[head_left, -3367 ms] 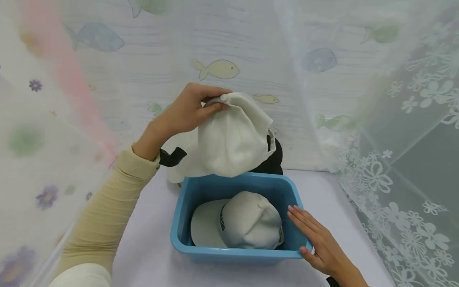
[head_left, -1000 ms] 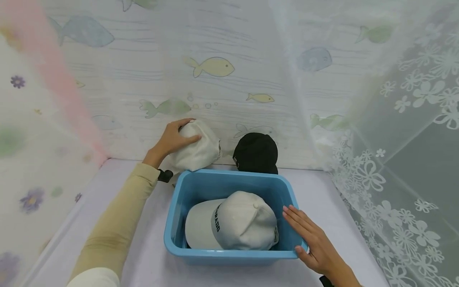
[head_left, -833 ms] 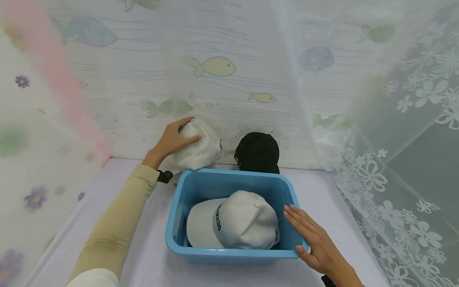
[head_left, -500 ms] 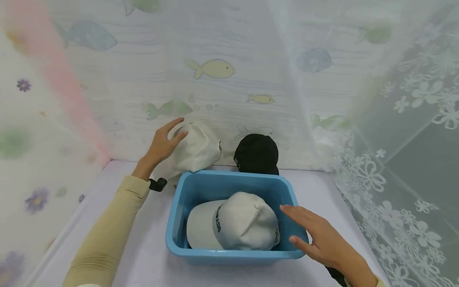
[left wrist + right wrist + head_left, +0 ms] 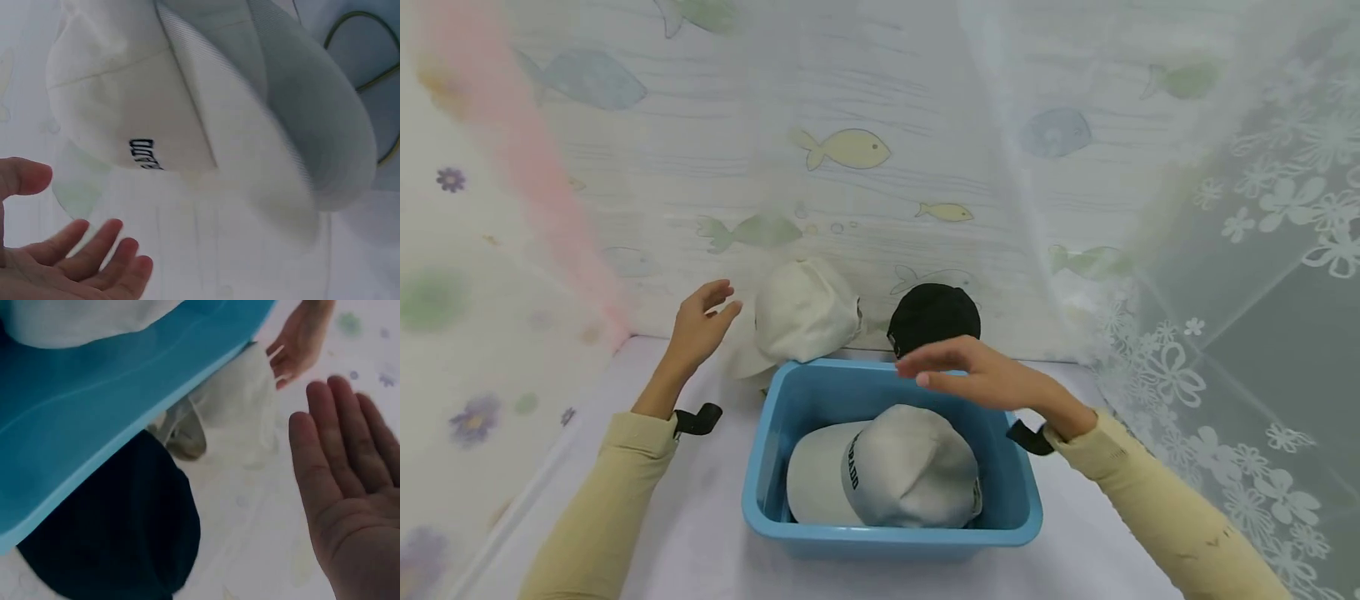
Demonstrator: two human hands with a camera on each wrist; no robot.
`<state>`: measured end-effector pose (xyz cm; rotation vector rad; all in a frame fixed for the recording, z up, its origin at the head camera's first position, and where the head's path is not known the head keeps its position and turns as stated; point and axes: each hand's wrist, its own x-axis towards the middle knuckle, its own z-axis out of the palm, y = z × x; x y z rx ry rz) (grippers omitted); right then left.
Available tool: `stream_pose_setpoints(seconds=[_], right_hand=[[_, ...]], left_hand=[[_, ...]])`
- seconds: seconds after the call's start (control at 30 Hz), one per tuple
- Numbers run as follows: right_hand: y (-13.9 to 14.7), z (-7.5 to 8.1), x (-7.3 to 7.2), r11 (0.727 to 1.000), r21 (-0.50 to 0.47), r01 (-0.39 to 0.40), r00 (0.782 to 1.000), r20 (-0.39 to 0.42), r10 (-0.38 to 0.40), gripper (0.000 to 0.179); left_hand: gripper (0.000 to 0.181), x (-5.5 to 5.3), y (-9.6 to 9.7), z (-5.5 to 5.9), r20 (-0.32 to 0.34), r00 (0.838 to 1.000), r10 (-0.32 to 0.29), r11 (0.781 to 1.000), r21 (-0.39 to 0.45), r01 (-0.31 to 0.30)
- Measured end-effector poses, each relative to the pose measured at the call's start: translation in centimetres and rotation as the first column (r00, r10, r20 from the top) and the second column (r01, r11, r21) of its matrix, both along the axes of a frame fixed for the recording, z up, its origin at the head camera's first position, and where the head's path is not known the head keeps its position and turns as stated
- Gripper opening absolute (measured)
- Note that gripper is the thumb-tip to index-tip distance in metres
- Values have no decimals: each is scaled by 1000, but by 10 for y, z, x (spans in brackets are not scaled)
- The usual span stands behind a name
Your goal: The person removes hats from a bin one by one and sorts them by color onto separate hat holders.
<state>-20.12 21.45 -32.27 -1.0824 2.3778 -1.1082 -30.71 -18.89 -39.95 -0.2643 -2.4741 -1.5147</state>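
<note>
Off-white cap [image 5: 112, 103] with dark lettering [image 5: 144, 153]; left fingers [image 5: 94, 250] loosely spread, right fingers [image 5: 353, 428] straight

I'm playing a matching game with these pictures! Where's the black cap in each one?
Head: the black cap is just right of the middle, behind the blue tub, partly covered by the right hand.
Left wrist: not in it.
Right wrist: the big dark shape at bottom left.
Shared landmark: the white cap, left of the black one in the head view, top left and top middle in the wrist views.

Fish-patterned backdrop [image 5: 865, 92] behind pale tabletop [image 5: 700, 508]
</note>
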Motion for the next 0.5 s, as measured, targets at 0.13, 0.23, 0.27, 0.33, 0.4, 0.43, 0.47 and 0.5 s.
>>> stream_pose_setpoints(seconds=[0.13, 0.23, 0.27, 0.33, 0.4, 0.43, 0.47, 0.5], right_hand=[[-29, -2, -41, 996, -39, 76, 995, 65, -74, 44], [-45, -8, -68, 978, -81, 190, 972, 156, -176, 47], [-51, -10, -76, 968, -96, 231, 958, 197, -209, 48], [-60, -16, -89, 941, -131, 312, 917, 301, -262, 51], [-66, -21, -98, 914, -138, 382, 867, 396, -303, 54], [-69, -25, -101, 903, -133, 408, 844, 431, -318, 55], [-72, -28, -104, 896, -130, 424, 825, 463, -323, 56], [-74, -31, -106, 891, -129, 436, 808, 492, -325, 56]], left_hand=[[57, 8, -10, -11, 112, 990, 86, 996, 4, -87], [60, 10, -15, -21, 232, 963, 141, 988, 29, -152], [62, 9, -17, -25, 278, 950, 144, 986, 44, -162], [65, 8, -21, -32, 371, 920, 125, 983, 76, -164], [68, 7, -24, -39, 456, 885, 93, 980, 118, -163], [69, 6, -25, -43, 492, 868, 67, 976, 150, -160], [70, 6, -26, -47, 527, 849, 37, 969, 189, -160], [70, 6, -28, -51, 556, 831, 8, 960, 227, -161]])
